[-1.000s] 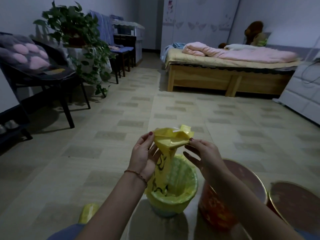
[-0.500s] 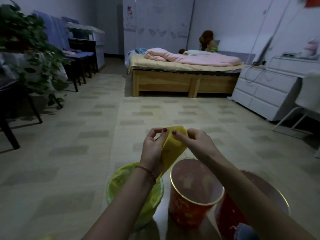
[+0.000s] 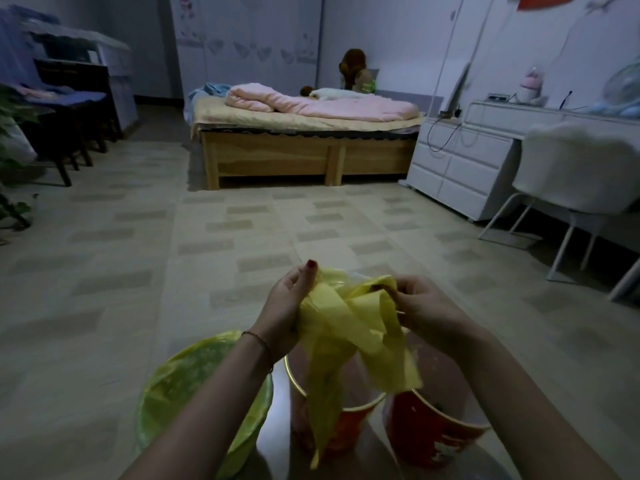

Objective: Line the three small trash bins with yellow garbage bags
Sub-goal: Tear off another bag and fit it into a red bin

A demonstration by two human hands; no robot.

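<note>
Both hands hold one yellow garbage bag [image 3: 349,327] above the bins: the left hand [image 3: 287,306] pinches its upper left edge, the right hand [image 3: 420,303] curls its fingers round the upper right edge. The bag hangs down into the middle red bin [image 3: 349,424]. A lined bin [image 3: 194,379] stands to the left, another red bin [image 3: 426,431] to the right.

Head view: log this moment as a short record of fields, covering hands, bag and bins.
left hand: grips the yellow bag at its upper left
right hand: grips the bag's upper right
bag state: partly unfolded, hanging over the middle bin
lined bin: left one, yellow bag already in
unlined bins: middle bin and right bin, both red
surface: tiled floor
</note>
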